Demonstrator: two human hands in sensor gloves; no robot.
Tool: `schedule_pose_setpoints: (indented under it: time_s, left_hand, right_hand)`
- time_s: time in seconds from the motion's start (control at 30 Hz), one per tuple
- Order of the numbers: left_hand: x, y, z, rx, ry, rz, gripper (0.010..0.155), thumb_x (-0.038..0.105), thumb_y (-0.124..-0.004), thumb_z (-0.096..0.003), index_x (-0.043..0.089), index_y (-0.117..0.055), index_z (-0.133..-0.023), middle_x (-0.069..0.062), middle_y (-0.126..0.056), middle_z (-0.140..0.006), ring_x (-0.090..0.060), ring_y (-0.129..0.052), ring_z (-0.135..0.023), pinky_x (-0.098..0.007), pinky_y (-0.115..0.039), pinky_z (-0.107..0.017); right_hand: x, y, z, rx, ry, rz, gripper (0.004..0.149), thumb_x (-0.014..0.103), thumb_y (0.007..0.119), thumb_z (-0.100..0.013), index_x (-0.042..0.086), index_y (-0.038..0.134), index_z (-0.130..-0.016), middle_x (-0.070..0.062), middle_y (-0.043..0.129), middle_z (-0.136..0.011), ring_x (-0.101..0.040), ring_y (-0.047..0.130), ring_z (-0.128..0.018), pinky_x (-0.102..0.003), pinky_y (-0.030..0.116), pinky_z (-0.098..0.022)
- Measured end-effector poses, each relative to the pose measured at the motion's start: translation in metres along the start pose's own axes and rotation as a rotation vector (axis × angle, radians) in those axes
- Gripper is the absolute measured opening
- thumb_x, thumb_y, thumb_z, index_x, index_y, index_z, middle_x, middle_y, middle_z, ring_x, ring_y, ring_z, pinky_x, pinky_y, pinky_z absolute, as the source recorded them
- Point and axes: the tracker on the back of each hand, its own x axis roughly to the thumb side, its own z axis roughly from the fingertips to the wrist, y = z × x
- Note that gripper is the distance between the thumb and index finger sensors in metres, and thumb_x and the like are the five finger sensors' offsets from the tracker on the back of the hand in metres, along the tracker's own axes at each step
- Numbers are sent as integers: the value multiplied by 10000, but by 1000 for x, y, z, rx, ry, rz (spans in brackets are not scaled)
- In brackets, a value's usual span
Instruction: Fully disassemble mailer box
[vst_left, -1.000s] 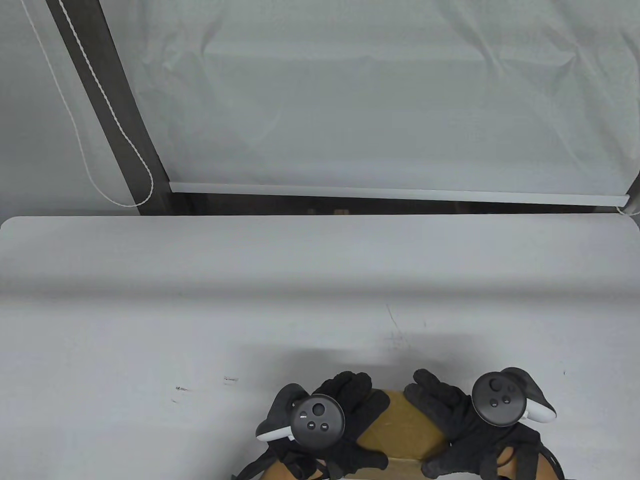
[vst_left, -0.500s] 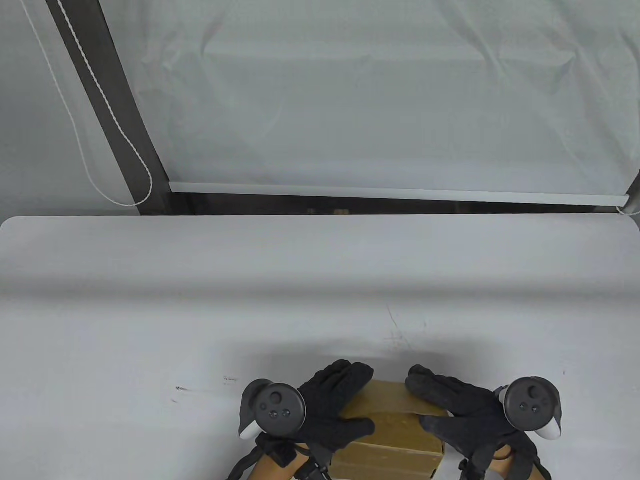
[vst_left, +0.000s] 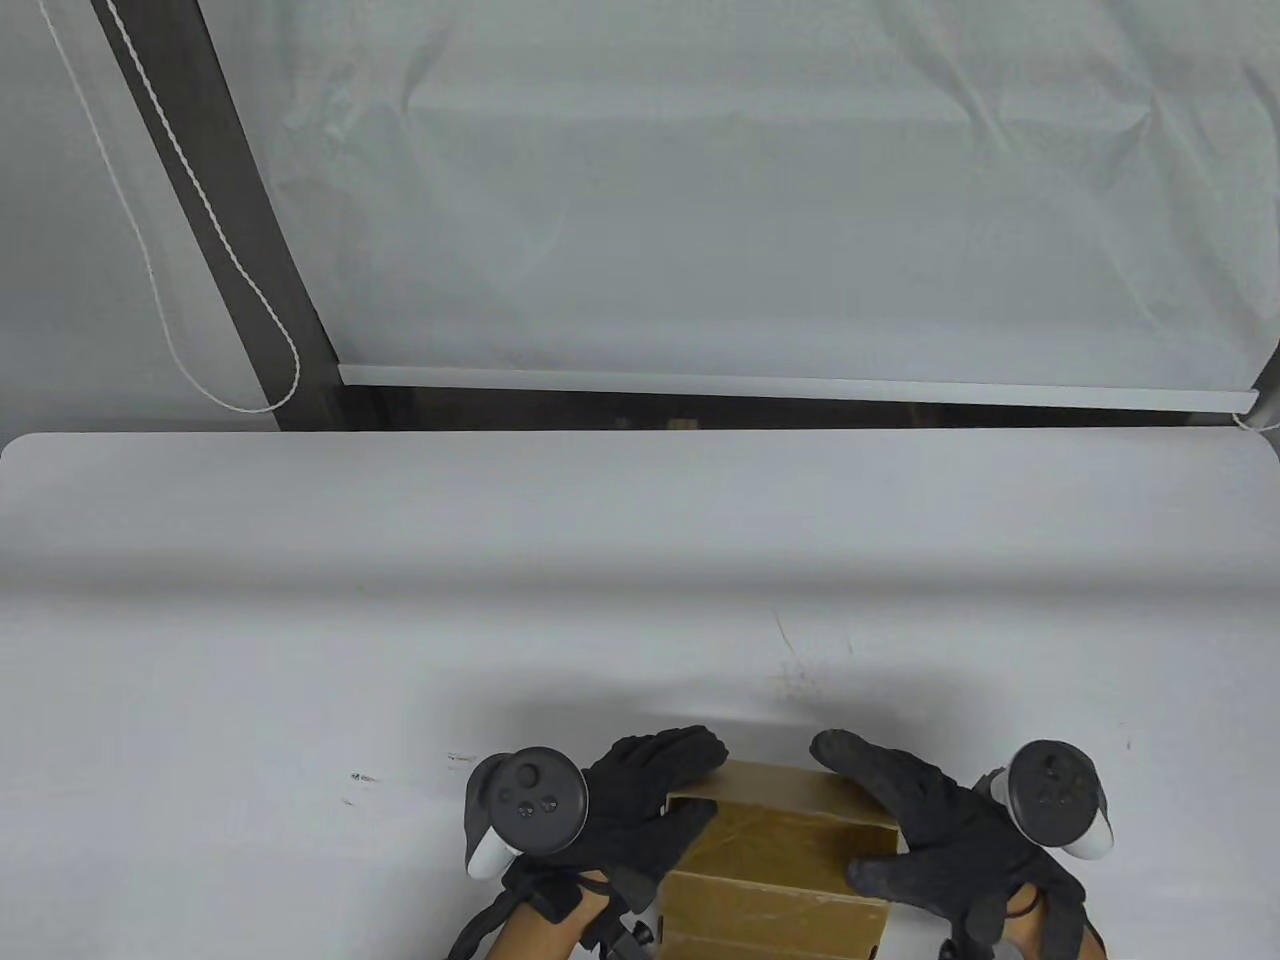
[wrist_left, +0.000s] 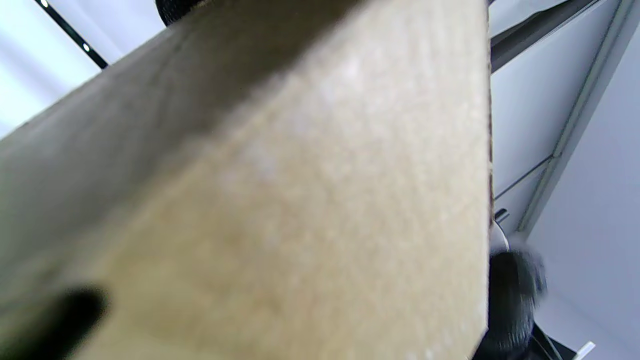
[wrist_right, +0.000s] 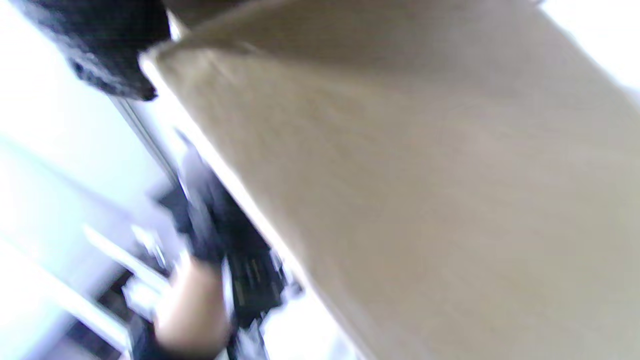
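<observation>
**Box right at the bottom edge, both hands on it – what could go sideways here**

Going big to small. The surface (vst_left: 400, 600) fills the middle of the table view, with a white blind and its cord across the top of the frame. The box (vst_left: 790, 840) is way down at the bottom centre, partly cut off by the frame edge, so I can't see its near side at all.

Orientation, as best I can judge: the visible part runs from its far corners toward the bottom of the frame, so my guess is the long axis points toward the person. A panel along the far edge looks lifted or folding, and its crease runs left to right. Not sure which flap that is.

The left hand (vst_left: 640, 810) holds the box's upper-left corner, fingers curled over the far edge and thumb lying across the top. The right hand (vst_left: 930, 830) does the same on the upper-right corner. So each grip is wrapped around cardboard, not spread flat. The wrist views are just blurry cardboard up close.

Risks, my take only:
- Tabs likely still locked; yanking could rip the cardboard instead of unfolding it.
- It sits so near the person's edge that a hard pull could drag it off the surface.
- Uneven pulling could twist the panel.
</observation>
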Motion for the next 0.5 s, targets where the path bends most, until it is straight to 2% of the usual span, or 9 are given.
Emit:
schedule_pose_setpoints:
  time_s: [0.03, 0.1, 0.17, 0.23, 0.27, 0.33, 0.37, 0.43, 0.5]
  left_hand:
    - [1, 1, 1, 4, 3, -27, 600, 438, -753, -551, 81, -661, -1025, -234, -706, -1073, -563, -645, -948, -797, -386, -626]
    - [3, 1, 1, 26, -7, -17, 617, 473, -743, -548, 80, -668, -1019, -219, -737, -1057, -556, -664, -933, -795, -380, -631]
    - [3, 1, 1, 35, -15, -2, 642, 511, -713, -555, 82, -653, -1029, -205, -747, -1049, -549, -664, -926, -794, -369, -634]
    - [1, 0, 2, 36, -15, 22, 700, 575, -685, -553, 99, -604, -1061, -196, -744, -1046, -541, -655, -927, -793, -360, -634]
    - [-1, 0, 2, 36, -18, 40, 733, 604, -673, -554, 107, -565, -1083, -193, -739, -1045, -535, -650, -930, -792, -360, -633]
    - [-4, -2, 2, 13, -21, 69, 806, 642, -670, -548, 138, -436, -1132, -186, -681, -1071, -520, -603, -965, -799, -336, -631]
    - [-6, -5, 1, -30, -31, 95, 847, 651, -681, -545, 150, -361, -1149, -191, -615, -1104, -531, -541, -990, -813, -293, -625]
    - [-7, -11, 0, -105, -20, 126, 937, 624, -756, -522, 182, -226, -1155, -230, -430, -1169, -552, -376, -1037, -831, -175, -618]
    - [-7, -15, -2, -143, -37, 131, 980, 602, -789, -521, 188, -154, -1142, -228, -340, -1190, -552, -335, -1045, -831, -159, -617]
  right_hand:
    - [-3, 1, 0, 4, 17, 26, 1080, 630, 848, -521, 214, 45, -1113, -238, 132, -1207, -606, 276, -1051, -725, 303, -744]
    - [-5, 0, -1, -2, -20, -57, 1158, 602, 890, -506, 197, -29, -1081, -230, 116, -1195, -610, 292, -1048, -729, 315, -739]
    - [-5, -1, 0, 13, -2, -75, 1169, 579, 898, -511, 174, -47, -1068, -217, 127, -1194, -598, 291, -1063, -735, 324, -736]
    - [-5, -3, 0, -7, -14, -66, 1066, 549, 901, -518, 143, 119, -1118, -230, 232, -1196, -611, 324, -1056, -739, 355, -727]
    - [-3, -4, 1, -55, -29, -58, 974, 519, 906, -523, 128, 252, -1130, -248, 317, -1188, -631, 394, -1032, -738, 395, -715]
    - [0, -9, 2, -213, -48, -20, 844, 549, 851, -538, 72, 445, -1103, -310, 525, -1126, -650, 604, -954, -741, 523, -659]
    - [0, -12, 4, -321, -58, -49, 845, 594, 816, -540, 25, 503, -1079, -352, 635, -1055, -640, 720, -888, -730, 598, -617]
    - [-3, -12, 9, -494, -58, -105, 900, 700, 682, -549, -61, 572, -1018, -354, 829, -893, -578, 907, -730, -678, 732, -512]
    - [-7, -10, 10, -572, -35, -159, 928, 730, 628, -551, -82, 594, -999, -339, 895, -824, -555, 960, -661, -665, 765, -462]
